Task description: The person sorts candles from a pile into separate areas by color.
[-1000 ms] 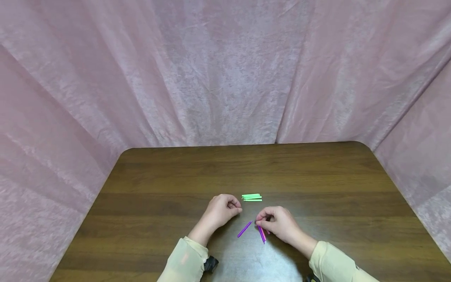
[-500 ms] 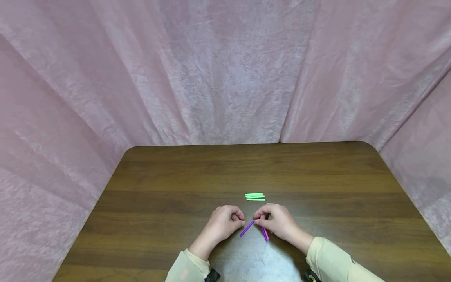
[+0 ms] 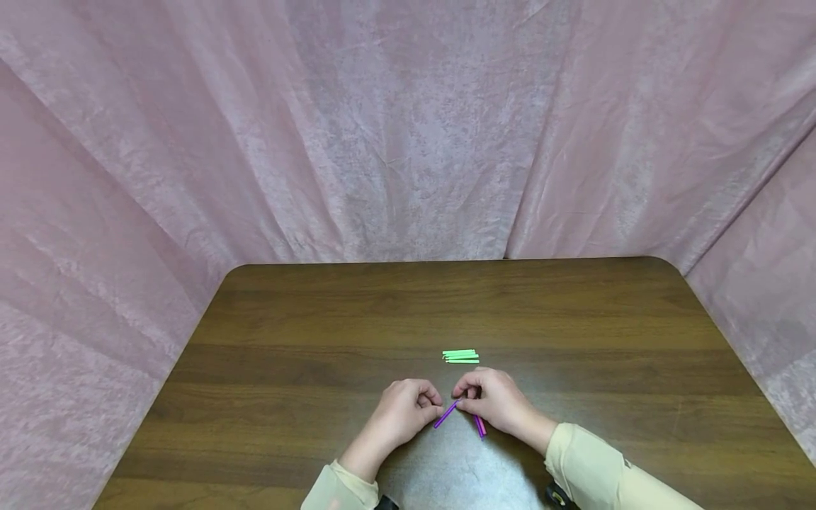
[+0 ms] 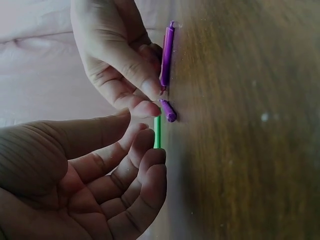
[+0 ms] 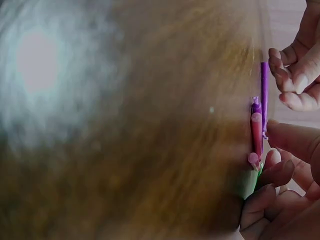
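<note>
Between my hands a purple candle point(image 3: 445, 415) lies slanted on the table, its wick end toward my right hand point(image 3: 500, 400). The right thumb and forefinger are right at that wick, one on either side of it, with a small gap between them in the left wrist view. Below the right hand lie another purple candle point(image 3: 478, 426) and a pink candle point(image 5: 256, 131), partly hidden by it in the head view. My left hand point(image 3: 404, 411) is beside the slanted candle, fingers loosely bent, thumb apart from them, holding nothing. Several green candles point(image 3: 460, 356) lie together beyond both hands.
The brown wooden table point(image 3: 287, 319) has rounded far corners. A pink curtain point(image 3: 395, 142) hangs behind it and along both sides.
My left hand has come nearer to the slanted purple candle. The right hand has shifted left, off the pink and purple candles, to the slanted one's wick end.
</note>
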`<state>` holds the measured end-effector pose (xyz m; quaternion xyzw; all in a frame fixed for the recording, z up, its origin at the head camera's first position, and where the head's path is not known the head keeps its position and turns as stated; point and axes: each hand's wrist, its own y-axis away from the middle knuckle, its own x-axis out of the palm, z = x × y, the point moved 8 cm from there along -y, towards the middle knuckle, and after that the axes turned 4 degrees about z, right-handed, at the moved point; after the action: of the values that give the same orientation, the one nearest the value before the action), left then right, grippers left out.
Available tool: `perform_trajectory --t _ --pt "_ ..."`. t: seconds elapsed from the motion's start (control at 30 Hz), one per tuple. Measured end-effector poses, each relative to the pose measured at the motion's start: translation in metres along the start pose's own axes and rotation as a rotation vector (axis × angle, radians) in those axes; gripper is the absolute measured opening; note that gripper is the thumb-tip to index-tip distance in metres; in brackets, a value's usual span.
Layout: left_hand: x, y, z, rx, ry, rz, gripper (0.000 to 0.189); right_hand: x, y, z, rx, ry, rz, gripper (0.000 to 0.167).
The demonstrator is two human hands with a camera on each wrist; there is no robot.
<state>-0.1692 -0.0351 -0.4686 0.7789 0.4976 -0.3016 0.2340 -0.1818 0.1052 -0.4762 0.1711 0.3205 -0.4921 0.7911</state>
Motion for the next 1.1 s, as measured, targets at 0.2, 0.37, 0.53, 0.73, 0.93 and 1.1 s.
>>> perform_trajectory --t 0.2,0.37,0.53,0.73,0.93,1.1 --pt "-0.0006 0.0019 0.0008 0.001 0.029 0.001 0.011 0.0011 -0.0012 0.0005 0.001 0.044 0.008 0.013" --pt "-0.0047 0.0044 -0.0005 -0.005 0.049 -0.005 0.010 0.0018 -0.0014 0.0008 0.014 0.071 0.010 0.015" --pt "-0.0079 0.0066 0.0012 -0.019 0.055 -0.016 0.009 0.0013 -0.0013 0.0015 0.007 0.084 0.008 0.016" --pt "-0.0076 0.0074 0.0035 -0.029 0.062 -0.015 0.010 0.0017 -0.0012 0.0005 0.016 0.099 0.012 0.016" --pt "-0.0067 0.0064 0.0035 -0.033 0.050 -0.010 0.009 0.0035 -0.0021 -0.0010 0.037 0.104 0.044 0.012" --pt "-0.0060 0.0061 0.0022 -0.028 0.046 -0.003 0.008 0.0030 -0.0015 0.0001 0.034 0.125 0.041 0.013"
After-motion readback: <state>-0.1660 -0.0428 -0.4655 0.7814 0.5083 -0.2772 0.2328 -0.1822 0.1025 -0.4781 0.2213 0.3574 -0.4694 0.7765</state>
